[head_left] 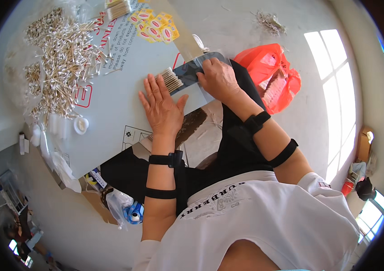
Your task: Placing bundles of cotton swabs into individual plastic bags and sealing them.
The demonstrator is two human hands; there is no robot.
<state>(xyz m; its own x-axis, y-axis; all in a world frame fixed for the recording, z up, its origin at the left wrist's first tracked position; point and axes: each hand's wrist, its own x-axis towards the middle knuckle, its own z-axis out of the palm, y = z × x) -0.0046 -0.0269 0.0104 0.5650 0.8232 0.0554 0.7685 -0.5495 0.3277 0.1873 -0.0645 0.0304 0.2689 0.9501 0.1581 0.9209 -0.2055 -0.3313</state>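
A neat row of cotton swabs (171, 80) lies on the sheet-covered table, its right end meeting a dark, see-through plastic sleeve (187, 74). Flat on the table beside the swabs rests my left hand (161, 108), its fingers spread and the fingertips close to the row's left end. My right hand (219, 79) has its fingers curled down on the sleeve's right part, at the table edge; the fingertips are partly hidden. Loose cotton swabs (67, 56) form a big heap at the far left. Several small yellow-and-white printed packets (155, 27) are spread at the back.
Another swab bundle (119, 9) stands at the back. A small round white container (81, 125) sits near the heap. To the right, on the floor, an open red plastic bag (269, 74) holds pinkish packs. Scattered swabs (269, 22) lie on the floor beyond.
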